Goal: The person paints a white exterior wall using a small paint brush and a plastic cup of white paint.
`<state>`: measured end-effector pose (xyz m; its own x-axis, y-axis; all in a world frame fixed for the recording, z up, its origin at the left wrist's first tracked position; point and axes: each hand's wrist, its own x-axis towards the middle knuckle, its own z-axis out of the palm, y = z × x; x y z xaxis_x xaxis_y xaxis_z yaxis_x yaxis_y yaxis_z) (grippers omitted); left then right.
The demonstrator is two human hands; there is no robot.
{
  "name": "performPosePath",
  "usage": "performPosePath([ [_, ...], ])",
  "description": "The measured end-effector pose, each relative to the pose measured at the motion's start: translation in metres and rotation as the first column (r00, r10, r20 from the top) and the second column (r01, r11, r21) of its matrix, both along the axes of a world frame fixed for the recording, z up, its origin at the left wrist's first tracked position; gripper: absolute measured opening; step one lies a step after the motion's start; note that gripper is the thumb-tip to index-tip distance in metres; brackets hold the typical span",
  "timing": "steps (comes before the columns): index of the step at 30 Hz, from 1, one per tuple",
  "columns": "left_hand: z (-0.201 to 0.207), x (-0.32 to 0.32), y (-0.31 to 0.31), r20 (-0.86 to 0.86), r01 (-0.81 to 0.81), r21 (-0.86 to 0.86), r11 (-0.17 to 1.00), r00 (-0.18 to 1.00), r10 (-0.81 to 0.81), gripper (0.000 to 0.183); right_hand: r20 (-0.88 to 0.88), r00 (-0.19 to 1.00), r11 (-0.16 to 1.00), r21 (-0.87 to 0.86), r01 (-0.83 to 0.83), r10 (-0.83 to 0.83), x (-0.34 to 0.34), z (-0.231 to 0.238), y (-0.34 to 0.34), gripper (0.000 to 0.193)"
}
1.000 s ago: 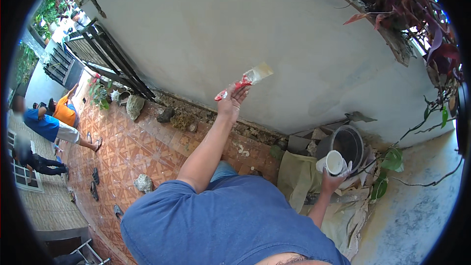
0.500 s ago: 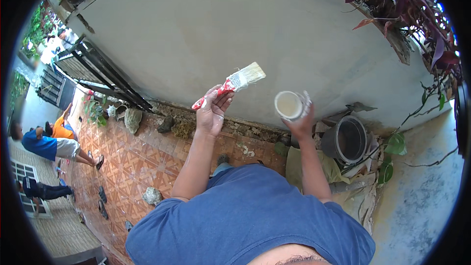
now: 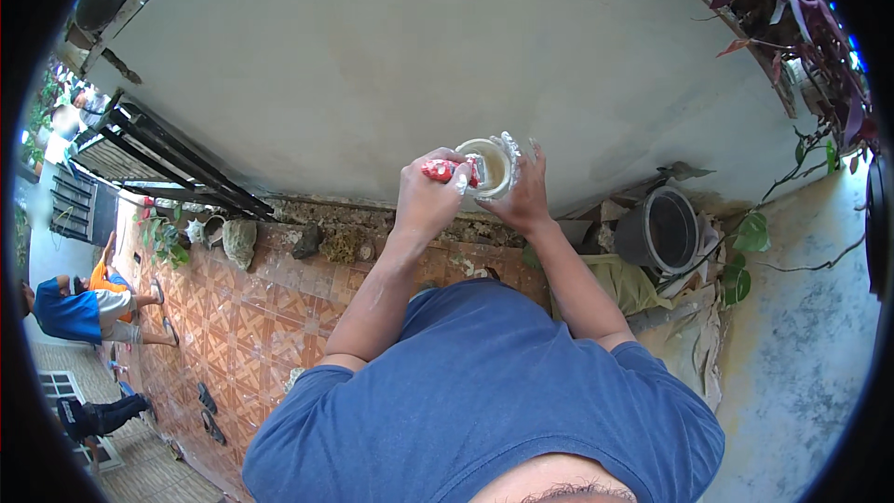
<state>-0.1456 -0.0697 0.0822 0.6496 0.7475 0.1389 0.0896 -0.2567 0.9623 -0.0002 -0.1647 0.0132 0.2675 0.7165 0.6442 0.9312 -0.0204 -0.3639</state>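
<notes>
My left hand (image 3: 431, 194) is closed round the red, paint-smeared handle of a paintbrush (image 3: 450, 170). The brush's bristle end dips into a small whitish paint cup (image 3: 504, 166), and the bristles are hidden inside it. Around the cup's right side my right hand (image 3: 526, 188) is wrapped, holding it tilted so its opening shows. White paint marks the fingers of both hands. Beyond them rises a pale grey wall (image 3: 391, 65).
A dark bucket (image 3: 656, 230) stands to the right on a greenish cloth (image 3: 624, 281). At the left, black metal railings (image 3: 182, 163) lean by the wall. Stones (image 3: 239, 242) line its foot. People (image 3: 70, 312) are on the tiled floor (image 3: 242, 317) at far left.
My left hand has turned the paintbrush over and put its bristles into the cup. My right hand has brought the cup left and slightly up, so both hands now meet.
</notes>
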Motion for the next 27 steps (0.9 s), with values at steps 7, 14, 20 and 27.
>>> performPosePath([
  [7,-0.029,-0.006,0.040,0.260,0.145,-0.593,0.792,0.965,0.018,0.026,0.040,0.993,0.994,-0.030,0.109,-0.108,0.002,-0.004,0.008,0.090],
  [14,-0.026,-0.001,0.049,0.278,0.191,-0.641,0.744,0.961,-0.008,0.021,0.083,0.947,0.947,-0.059,0.317,-0.312,-0.001,-0.007,-0.007,0.089],
  [20,-0.039,0.018,0.043,0.145,0.287,-0.451,0.845,0.958,-0.248,0.020,0.023,0.954,0.953,-0.047,0.299,-0.298,-0.024,-0.013,-0.013,0.092],
  [27,-0.042,0.033,0.023,0.451,0.432,-0.800,0.417,0.891,-0.057,0.030,-0.018,0.812,0.812,0.008,0.584,-0.584,0.002,-0.022,-0.088,0.093],
])
